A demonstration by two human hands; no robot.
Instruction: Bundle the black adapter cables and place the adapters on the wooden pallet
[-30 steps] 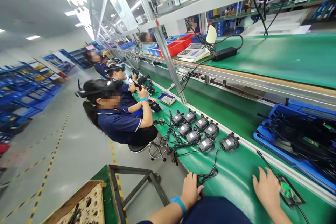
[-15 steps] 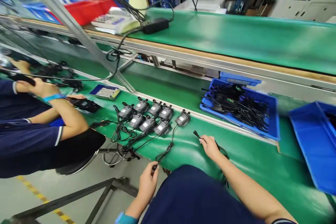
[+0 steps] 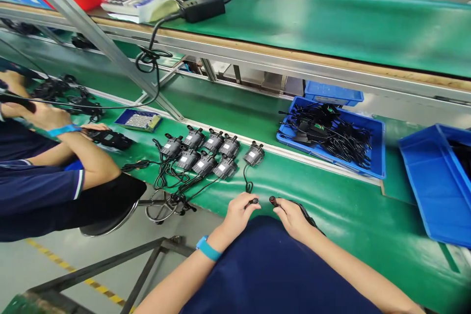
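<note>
Near the lone black unit (image 3: 253, 154), left hand (image 3: 238, 212) pinches one connector (image 3: 255, 201), right hand (image 3: 294, 217) another connector (image 3: 273, 200), apparently leaving tips exposed.

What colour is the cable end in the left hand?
Black. The cable end in the left hand shows in the head view.

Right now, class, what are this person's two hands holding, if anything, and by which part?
The left hand holds a cable at its plug; the right hand holds a second cable at its end connector.
</note>
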